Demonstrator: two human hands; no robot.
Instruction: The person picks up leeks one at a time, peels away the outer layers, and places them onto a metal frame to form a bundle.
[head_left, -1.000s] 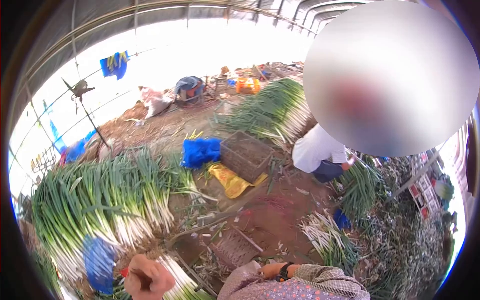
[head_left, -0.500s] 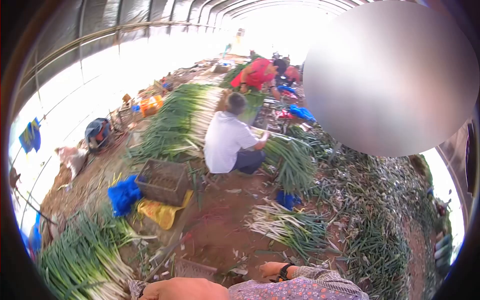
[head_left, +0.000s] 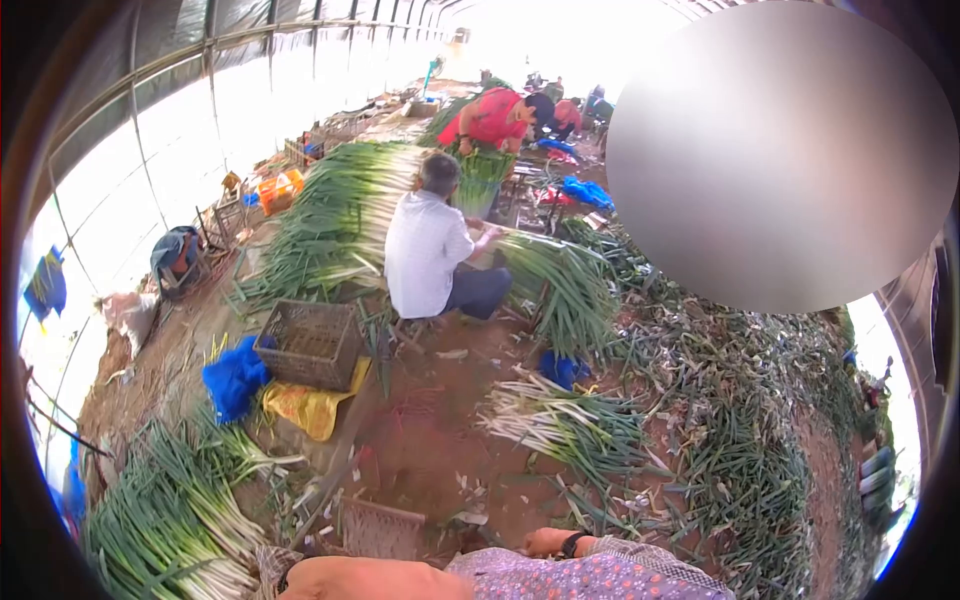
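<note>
My right hand shows at the bottom edge, a black watch on its wrist and a checked sleeve behind it. My floral shirt partly covers its fingers, so what they hold, if anything, is hidden. A bare part of my left arm crosses the lower edge, with a checked sleeve at its left end; my left hand is out of sight. Ahead of my right hand, a loose pile of long green onions lies on the soil. Left of my arm spreads a larger heap of green onions. A low brown slatted stool or crate stands just beyond my arm.
A co-worker in a white shirt squats ahead by green onions; another in red bends beyond. A plastic crate sits by blue netting and a yellow sack. Leaf scraps cover the right side.
The view has shifted, so most things sit further up and left. My right hand has drawn lower behind my shirt. The co-worker in red has straightened a little, arms nearer the onions.
</note>
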